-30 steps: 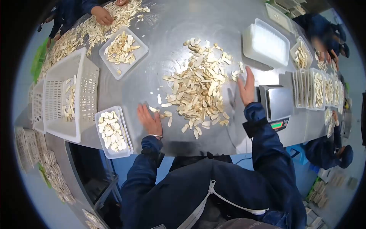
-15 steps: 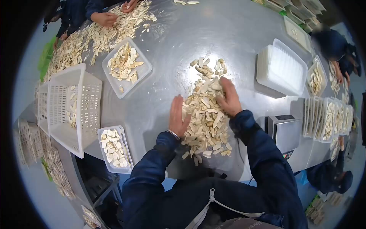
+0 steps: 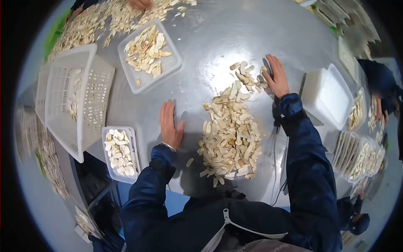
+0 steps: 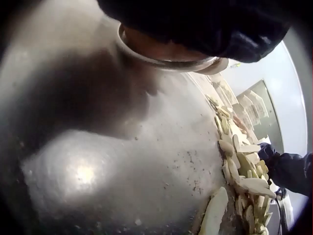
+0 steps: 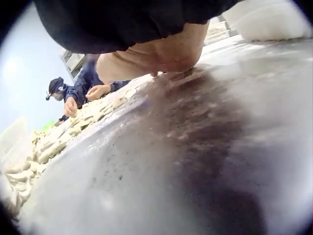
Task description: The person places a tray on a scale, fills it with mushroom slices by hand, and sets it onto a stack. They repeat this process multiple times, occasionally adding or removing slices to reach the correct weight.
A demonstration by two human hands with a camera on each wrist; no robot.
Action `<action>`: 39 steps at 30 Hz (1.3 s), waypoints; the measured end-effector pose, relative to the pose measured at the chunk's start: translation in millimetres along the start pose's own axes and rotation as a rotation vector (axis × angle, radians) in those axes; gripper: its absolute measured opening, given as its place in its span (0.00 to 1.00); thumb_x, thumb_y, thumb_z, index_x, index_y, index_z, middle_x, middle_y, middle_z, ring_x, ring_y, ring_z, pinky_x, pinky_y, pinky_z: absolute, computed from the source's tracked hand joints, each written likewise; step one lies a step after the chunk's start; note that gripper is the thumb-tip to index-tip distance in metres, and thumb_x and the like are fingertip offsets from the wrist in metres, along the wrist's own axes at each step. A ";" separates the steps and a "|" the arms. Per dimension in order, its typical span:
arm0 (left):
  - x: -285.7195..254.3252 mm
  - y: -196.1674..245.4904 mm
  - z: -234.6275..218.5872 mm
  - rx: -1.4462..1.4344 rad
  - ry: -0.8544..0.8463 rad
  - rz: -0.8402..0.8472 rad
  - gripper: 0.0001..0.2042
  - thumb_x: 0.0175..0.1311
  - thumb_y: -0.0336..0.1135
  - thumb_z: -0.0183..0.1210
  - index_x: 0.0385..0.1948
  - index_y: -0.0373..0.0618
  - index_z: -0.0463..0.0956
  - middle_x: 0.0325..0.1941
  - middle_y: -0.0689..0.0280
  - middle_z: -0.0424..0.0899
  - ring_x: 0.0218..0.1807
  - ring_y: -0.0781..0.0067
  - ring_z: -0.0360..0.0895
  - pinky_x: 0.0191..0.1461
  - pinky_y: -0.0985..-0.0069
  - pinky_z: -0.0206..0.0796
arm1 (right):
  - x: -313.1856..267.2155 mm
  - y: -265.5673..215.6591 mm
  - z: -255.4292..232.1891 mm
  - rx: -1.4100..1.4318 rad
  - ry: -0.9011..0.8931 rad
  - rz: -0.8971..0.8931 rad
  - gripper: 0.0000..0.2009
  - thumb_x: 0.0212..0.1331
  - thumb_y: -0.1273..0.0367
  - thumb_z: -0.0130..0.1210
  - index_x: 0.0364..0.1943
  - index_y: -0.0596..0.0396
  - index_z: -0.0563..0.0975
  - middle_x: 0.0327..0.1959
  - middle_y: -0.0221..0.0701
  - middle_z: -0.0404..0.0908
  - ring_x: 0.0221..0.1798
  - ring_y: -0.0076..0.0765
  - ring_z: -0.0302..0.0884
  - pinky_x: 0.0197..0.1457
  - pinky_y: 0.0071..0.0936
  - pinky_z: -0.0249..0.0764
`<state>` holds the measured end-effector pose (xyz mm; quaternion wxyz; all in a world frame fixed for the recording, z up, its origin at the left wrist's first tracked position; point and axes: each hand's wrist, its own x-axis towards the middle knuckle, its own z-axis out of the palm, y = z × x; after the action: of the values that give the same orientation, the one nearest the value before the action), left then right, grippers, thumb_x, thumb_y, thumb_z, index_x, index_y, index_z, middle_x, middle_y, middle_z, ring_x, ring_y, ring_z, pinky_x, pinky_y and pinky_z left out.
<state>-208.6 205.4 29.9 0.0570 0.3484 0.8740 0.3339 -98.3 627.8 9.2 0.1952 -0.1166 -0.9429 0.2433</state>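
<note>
A long heap of pale, mushroom-like slices lies on the metal table in front of me, with a small cluster of slices at its far end. To the left of the heap is my left hand, fingers straight and held together, thumb out, touching no slices. My right hand is at the far right end, its fingers stretched out and its thumb right beside the cluster. In the left wrist view one slice lies apart from the heap's edge. Both wrist views leave most of the fingers hidden behind the wrist.
A white basket, a tray of slices and a small full box stand at left. At right are stacked white containers and filled trays. A cable runs beside the heap. Other people work around the table.
Both hands closed in on the heap's sides, then drew apart again, the right one moving farther forward. The heap is narrower and longer than a second ago.
</note>
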 end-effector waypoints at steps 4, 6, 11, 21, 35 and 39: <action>0.9 -3.2 -1.1 -0.044 0.012 0.061 0.32 0.57 0.38 0.54 0.64 0.34 0.58 0.69 0.47 0.60 0.72 0.40 0.51 0.73 0.56 0.43 | 32.7 -41.4 25.2 0.146 -0.225 -0.196 0.30 0.56 0.60 0.55 0.63 0.56 0.65 0.66 0.45 0.63 0.71 0.56 0.53 0.72 0.44 0.53; 0.3 -4.8 -1.8 -0.048 -0.003 0.048 0.32 0.57 0.38 0.55 0.64 0.34 0.58 0.69 0.47 0.60 0.72 0.39 0.51 0.73 0.56 0.43 | 31.0 -69.3 32.0 0.140 -0.372 -0.269 0.31 0.54 0.58 0.56 0.63 0.55 0.66 0.67 0.44 0.63 0.73 0.55 0.50 0.74 0.45 0.50; 1.6 -6.0 -2.2 -0.039 -0.006 0.051 0.32 0.56 0.37 0.55 0.64 0.34 0.59 0.69 0.47 0.61 0.72 0.40 0.52 0.73 0.56 0.44 | -4.2 -143.5 11.7 0.391 -0.679 -0.388 0.31 0.56 0.58 0.54 0.64 0.57 0.65 0.67 0.44 0.62 0.73 0.53 0.51 0.74 0.45 0.51; -5.8 -12.1 3.9 -0.095 0.038 0.091 0.30 0.58 0.35 0.53 0.63 0.36 0.61 0.68 0.49 0.62 0.72 0.44 0.53 0.73 0.57 0.44 | -44.0 -47.9 -151.8 -0.547 0.172 0.288 0.24 0.55 0.61 0.58 0.54 0.60 0.73 0.52 0.50 0.75 0.54 0.54 0.73 0.58 0.41 0.69; -63.6 -1.3 -26.8 -0.234 0.022 0.041 0.24 0.66 0.34 0.49 0.63 0.34 0.60 0.66 0.47 0.63 0.68 0.45 0.58 0.71 0.60 0.49 | -118.1 -58.7 -141.7 -0.723 -0.021 0.469 0.10 0.46 0.71 0.56 0.33 0.60 0.79 0.39 0.43 0.77 0.45 0.50 0.76 0.48 0.43 0.74; -85.5 17.0 -41.1 -0.376 -0.014 -0.011 0.23 0.66 0.33 0.48 0.62 0.35 0.61 0.65 0.49 0.64 0.66 0.48 0.61 0.69 0.62 0.53 | -125.8 -73.1 -143.7 -0.732 -0.093 0.472 0.09 0.48 0.70 0.56 0.32 0.60 0.79 0.39 0.43 0.78 0.45 0.50 0.76 0.48 0.44 0.73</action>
<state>-148.4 136.8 60.8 0.1290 0.3291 0.7976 0.4888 66.4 585.1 122.7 0.0373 -0.3791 -0.9224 -0.0639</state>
